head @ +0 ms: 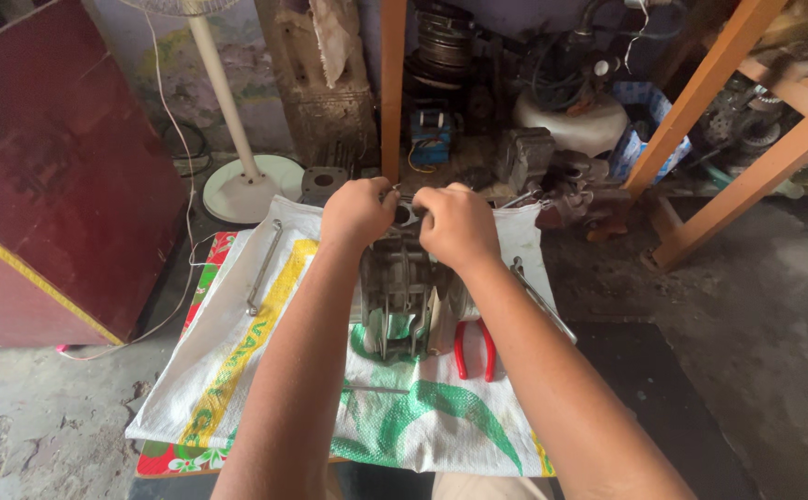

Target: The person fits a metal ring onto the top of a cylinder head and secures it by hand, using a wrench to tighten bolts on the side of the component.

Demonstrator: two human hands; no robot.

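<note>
Both forearms stretch forward, side by side. The left hand (358, 213) and right hand (458, 225) are curled, knuckles up, gripping the far top end of a grey engine block (402, 296), which stands on a white sack (237, 370) beneath them, beside red pliers (474, 348).

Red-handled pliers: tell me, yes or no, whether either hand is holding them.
No. The red-handled pliers lie untouched on the white sack, while the left hand and right hand both grasp the metal engine part.
</note>
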